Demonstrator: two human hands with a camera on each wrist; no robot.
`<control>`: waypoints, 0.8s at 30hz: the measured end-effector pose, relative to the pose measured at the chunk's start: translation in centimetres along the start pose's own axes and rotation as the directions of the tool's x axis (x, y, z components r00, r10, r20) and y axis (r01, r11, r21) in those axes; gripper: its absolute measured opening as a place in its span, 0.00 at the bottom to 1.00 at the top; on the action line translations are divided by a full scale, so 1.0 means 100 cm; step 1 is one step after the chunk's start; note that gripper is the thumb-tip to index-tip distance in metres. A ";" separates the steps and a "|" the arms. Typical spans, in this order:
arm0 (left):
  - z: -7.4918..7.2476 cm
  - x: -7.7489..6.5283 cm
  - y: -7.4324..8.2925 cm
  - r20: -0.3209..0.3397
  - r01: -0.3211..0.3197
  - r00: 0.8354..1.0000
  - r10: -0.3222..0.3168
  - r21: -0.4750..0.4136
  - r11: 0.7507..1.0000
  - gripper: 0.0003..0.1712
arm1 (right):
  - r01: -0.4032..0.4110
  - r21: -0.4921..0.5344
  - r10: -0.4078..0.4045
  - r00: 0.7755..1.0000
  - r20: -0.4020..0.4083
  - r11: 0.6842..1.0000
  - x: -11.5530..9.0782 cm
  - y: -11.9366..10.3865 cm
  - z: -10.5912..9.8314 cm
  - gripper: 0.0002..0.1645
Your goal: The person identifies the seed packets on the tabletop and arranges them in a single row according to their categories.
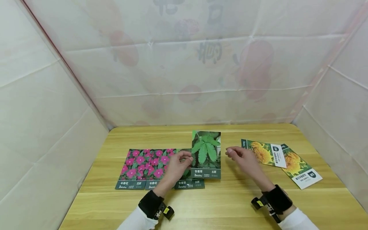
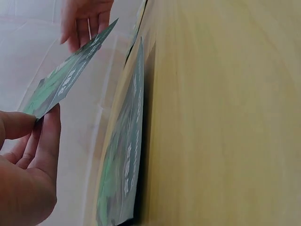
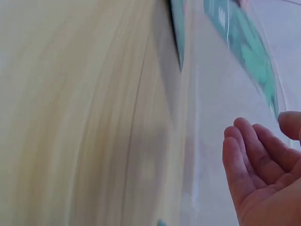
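Observation:
My left hand [image 1: 179, 165] pinches the left edge of a green-leaf seed packet [image 1: 206, 153] between thumb and fingers. In the left wrist view that packet [image 2: 70, 75] is raised off the table and tilted. Below it lies a second green-leaf packet [image 1: 189, 184], partly covered by the hand and the raised packet. To the right of the held packet, my right hand [image 1: 244, 158] is in the air with nothing in its grasp. The right wrist view shows the right hand's fingers [image 3: 256, 155] loosely bent, with the thumb apart from them.
Two pink-flower packets [image 1: 133, 166] lie side by side at the left, next to the lower green-leaf one. At the right, two yellow-flower packets [image 1: 302, 169] overlap at an angle. Pale cloth walls [image 1: 172, 73] stand around the wooden table [image 1: 230, 204].

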State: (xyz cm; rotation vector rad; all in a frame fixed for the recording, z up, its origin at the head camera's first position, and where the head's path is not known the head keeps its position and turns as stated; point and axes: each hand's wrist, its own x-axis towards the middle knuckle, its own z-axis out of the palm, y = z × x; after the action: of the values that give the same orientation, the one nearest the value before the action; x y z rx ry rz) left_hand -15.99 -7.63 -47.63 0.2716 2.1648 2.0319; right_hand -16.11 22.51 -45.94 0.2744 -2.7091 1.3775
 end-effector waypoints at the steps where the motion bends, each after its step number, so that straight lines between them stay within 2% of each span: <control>1: 0.001 0.000 0.000 0.003 0.004 1.000 -0.004 -0.007 1.000 0.14 | -0.023 0.059 0.022 1.000 0.019 0.998 0.001 -0.002 0.003 0.23; 5: 0.003 -0.001 -0.001 0.012 0.015 1.000 -0.014 -0.028 0.999 0.13 | -0.108 0.238 0.094 0.993 0.071 0.965 0.004 -0.008 0.012 0.22; 8: 0.005 -0.001 -0.001 0.017 0.023 1.000 -0.023 -0.042 0.999 0.13 | -0.143 0.274 0.129 0.989 0.068 0.951 0.005 -0.011 0.015 0.21; 17: 0.006 -0.002 -0.002 0.048 0.034 0.998 -0.030 -0.078 0.996 0.16 | -0.213 0.281 0.207 0.977 0.053 0.936 0.007 -0.011 0.017 0.18; 24: 0.002 0.000 -0.002 0.043 0.005 0.999 0.000 -0.122 0.993 0.18 | -0.263 0.218 0.255 0.965 0.064 0.940 0.008 0.001 0.010 0.19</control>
State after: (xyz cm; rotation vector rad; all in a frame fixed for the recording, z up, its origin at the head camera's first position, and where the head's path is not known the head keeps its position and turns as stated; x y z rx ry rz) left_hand -15.95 -7.46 -47.83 0.2937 2.0053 2.1262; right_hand -16.92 21.66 -46.53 -0.0498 -2.6929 1.7699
